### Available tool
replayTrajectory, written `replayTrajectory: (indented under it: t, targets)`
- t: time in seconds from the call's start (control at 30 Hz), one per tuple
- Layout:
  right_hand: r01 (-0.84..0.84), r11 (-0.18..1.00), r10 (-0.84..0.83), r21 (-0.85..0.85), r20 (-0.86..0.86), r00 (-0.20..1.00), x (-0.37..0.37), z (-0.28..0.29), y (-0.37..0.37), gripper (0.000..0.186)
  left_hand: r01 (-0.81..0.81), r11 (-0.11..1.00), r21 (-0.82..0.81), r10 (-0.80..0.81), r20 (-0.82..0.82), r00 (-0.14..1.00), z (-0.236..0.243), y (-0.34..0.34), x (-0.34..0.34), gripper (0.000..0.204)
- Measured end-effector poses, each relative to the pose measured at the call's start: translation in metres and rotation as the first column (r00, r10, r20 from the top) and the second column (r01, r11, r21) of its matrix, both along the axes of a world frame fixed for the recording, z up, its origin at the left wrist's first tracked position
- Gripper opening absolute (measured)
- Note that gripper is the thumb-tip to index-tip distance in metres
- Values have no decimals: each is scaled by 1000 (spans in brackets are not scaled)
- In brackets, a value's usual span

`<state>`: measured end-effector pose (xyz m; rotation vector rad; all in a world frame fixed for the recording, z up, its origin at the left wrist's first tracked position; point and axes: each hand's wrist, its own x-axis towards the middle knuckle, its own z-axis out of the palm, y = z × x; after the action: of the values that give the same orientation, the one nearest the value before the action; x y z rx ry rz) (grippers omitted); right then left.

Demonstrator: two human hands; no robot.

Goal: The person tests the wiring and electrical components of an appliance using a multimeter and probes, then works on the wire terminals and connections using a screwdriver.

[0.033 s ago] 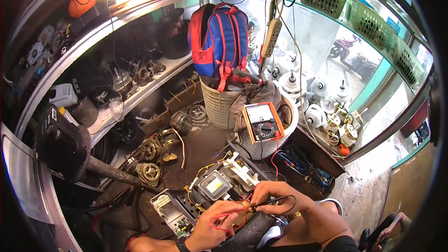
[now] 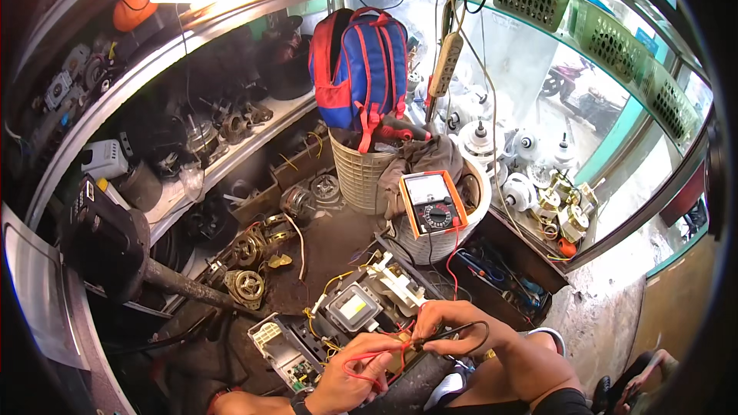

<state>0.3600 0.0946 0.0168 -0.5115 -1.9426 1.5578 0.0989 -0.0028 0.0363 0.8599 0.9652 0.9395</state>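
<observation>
My left hand (image 2: 350,376) pinches a red test lead (image 2: 369,354), whose wire loops below the fingers. Close against its fingertips, my right hand (image 2: 461,327) grips a black test lead (image 2: 469,327) that curves out past the wrist. The exact contact between the probe tips is hidden by the fingers. Just beyond both hands sits an opened appliance part (image 2: 357,306) with a grey housing, thin wires and a green circuit board (image 2: 304,373) at its near left. An orange-framed analog multimeter (image 2: 434,204) rests tilted on cloth atop a white tub, with red and black leads running from it.
A blue and red backpack (image 2: 369,69) stands on a cream basket (image 2: 355,177). Motor parts (image 2: 246,284) lie to the left beside a thick metal post (image 2: 192,288). An open tool drawer (image 2: 500,273) is at the right. Another person's hand (image 2: 649,376) shows at the lower right.
</observation>
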Motion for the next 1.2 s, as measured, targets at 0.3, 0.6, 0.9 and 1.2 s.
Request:
replayTrajectory:
  t: [0.3,0.6,0.9,1.2]
  targets:
    - [9,990,-16,141,52,999,-2,6,-10,19,16,823,567,224,-350,910,-6,-7,16,15]
    - [11,959,-48,283,122,991,-17,6,-24,25,223,755,616,221,-560,799,2,-4,9,23]
    - [60,957,-67,284,17,998,-27,-1,-23,25,269,656,705,241,-533,811,10,6,-6,34]
    - [-143,983,116,118,211,971,-25,12,-3,24,218,611,761,277,-464,841,0,14,-8,26]
